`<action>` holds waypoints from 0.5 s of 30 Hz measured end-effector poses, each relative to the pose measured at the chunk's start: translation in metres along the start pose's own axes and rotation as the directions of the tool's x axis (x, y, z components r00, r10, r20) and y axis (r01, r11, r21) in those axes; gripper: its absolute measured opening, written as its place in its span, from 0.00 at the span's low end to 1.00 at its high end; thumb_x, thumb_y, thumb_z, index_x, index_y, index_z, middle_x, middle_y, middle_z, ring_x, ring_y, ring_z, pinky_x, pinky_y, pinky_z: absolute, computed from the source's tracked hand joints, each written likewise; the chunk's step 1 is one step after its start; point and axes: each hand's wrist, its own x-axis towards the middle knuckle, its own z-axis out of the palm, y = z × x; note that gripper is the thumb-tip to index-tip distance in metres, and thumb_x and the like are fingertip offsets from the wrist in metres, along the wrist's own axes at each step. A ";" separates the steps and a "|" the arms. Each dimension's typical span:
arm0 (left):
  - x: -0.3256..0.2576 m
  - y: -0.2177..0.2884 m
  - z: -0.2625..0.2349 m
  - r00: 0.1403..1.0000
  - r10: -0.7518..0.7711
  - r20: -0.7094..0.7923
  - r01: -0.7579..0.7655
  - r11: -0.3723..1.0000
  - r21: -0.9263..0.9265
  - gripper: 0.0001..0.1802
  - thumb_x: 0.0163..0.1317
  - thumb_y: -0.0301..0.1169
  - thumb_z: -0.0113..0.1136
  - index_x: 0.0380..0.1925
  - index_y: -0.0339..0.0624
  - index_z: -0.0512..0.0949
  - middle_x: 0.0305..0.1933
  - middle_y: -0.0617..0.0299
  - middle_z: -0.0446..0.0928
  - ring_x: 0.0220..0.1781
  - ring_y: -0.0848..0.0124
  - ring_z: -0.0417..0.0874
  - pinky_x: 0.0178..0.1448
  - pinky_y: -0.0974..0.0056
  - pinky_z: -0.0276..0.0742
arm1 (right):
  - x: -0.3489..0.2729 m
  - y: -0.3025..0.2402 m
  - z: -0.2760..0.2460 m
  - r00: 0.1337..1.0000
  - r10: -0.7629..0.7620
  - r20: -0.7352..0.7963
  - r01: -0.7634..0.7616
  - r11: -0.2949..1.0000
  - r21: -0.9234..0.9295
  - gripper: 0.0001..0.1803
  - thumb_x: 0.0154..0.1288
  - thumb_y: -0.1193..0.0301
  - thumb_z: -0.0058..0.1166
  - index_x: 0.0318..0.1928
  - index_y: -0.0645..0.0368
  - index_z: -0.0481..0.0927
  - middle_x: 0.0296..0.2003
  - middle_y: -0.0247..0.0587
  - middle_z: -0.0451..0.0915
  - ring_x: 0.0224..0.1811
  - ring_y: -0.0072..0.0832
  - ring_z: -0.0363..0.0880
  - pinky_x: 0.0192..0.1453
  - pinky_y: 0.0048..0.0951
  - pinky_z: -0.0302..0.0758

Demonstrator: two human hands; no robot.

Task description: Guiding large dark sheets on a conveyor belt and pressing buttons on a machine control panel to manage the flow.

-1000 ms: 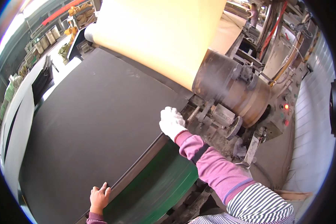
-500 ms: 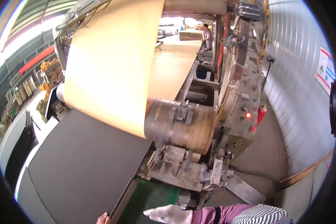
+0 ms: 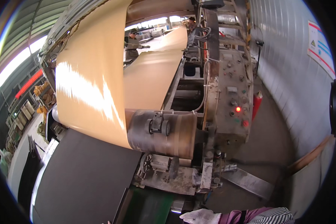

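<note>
Only the right arm shows clearly, entering along the bottom edge of the frame from the lower right. The right hand (image 3: 199, 216) wears a white work glove and lies low at bottom centre, fingers pointing toward the left of the frame, loosely extended and closed on nothing. Behind it the wrist and forearm run rightward in a pink sleeve, then a striped black-and-white sleeve at the lower right. Of the left hand, at most a tiny sliver peeks at the bottom edge, left of centre; its pose cannot be told.
</note>
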 end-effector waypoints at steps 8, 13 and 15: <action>-0.011 -0.038 0.035 0.983 0.129 -0.128 -0.121 0.990 0.069 0.30 0.70 0.26 0.38 0.73 0.44 0.56 0.69 0.35 0.62 0.67 0.40 0.69 0.69 0.45 0.68 | -0.010 0.004 0.001 0.985 -0.088 -0.151 0.083 0.996 -0.043 0.13 0.67 0.68 0.53 0.48 0.59 0.83 0.44 0.40 0.86 0.45 0.33 0.84 0.50 0.31 0.80; -0.021 -0.129 0.090 0.981 -0.114 -0.157 0.164 0.917 0.363 0.29 0.68 0.25 0.42 0.70 0.40 0.61 0.52 0.47 0.75 0.52 0.52 0.78 0.54 0.54 0.79 | -0.020 0.004 0.000 0.982 -0.085 -0.169 0.071 0.994 -0.085 0.13 0.66 0.64 0.55 0.47 0.54 0.84 0.41 0.39 0.86 0.40 0.36 0.85 0.44 0.34 0.82; -0.024 -0.128 0.095 0.975 -0.076 -0.209 0.145 0.931 0.335 0.29 0.68 0.25 0.43 0.70 0.41 0.62 0.50 0.48 0.76 0.51 0.54 0.78 0.53 0.54 0.79 | -0.021 0.004 0.001 0.979 -0.111 -0.171 0.090 0.988 -0.128 0.12 0.66 0.65 0.55 0.46 0.54 0.84 0.40 0.40 0.86 0.39 0.36 0.85 0.44 0.35 0.82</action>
